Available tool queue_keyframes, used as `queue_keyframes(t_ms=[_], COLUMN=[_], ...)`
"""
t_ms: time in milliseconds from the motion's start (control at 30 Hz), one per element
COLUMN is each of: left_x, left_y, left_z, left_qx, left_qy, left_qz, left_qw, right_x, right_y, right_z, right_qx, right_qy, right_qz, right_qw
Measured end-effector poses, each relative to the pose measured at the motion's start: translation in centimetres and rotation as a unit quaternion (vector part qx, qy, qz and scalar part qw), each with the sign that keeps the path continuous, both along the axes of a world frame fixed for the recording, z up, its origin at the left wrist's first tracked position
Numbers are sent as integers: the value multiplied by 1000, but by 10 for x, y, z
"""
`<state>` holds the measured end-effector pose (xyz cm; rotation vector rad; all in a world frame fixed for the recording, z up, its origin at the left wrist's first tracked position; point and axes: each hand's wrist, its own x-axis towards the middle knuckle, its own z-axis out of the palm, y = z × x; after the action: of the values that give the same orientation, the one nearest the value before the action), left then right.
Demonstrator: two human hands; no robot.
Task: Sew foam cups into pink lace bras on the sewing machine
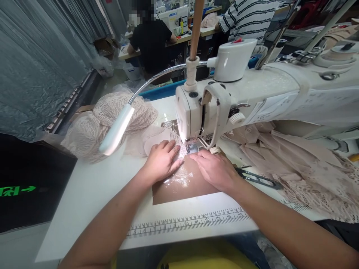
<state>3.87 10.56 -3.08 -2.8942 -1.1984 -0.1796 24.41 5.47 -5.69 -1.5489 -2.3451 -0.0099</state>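
Observation:
Under the needle of a white sewing machine lies pale lace fabric, lit brightly at the stitching spot. My left hand rests flat on the lace, left of the presser foot, its fingers stretched forward. Close to the foot on the other side, my right hand lies low with its fingertips down near the needle; whether they pinch any cloth is hidden. Beneath both hands a brown sheet with a shiny surface covers part of the white table.
Round lace pieces are heaped at the back left, under a lamp on a bendable metal neck. Beige lace-edged fabric is piled at the right, beside a dark slotted tool. A ruler strip runs along the front edge. Two people sit behind.

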Motion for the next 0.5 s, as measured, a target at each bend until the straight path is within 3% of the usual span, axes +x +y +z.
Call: queue_keyframes(t_ms=[233, 400, 500], left_x=[3, 6, 6], left_y=[-25, -23, -21], left_z=[29, 24, 17], left_qx=[-93, -117, -120], left_qy=[70, -16, -30], left_qz=[14, -84, -102], left_qw=[993, 989, 987], right_x=[4, 3, 3], right_y=[-1, -1, -2], right_z=[4, 7, 7], right_qx=[-27, -34, -39], right_qy=[9, 10, 21], right_qz=[-17, -20, 9], right_qw=[999, 999, 999])
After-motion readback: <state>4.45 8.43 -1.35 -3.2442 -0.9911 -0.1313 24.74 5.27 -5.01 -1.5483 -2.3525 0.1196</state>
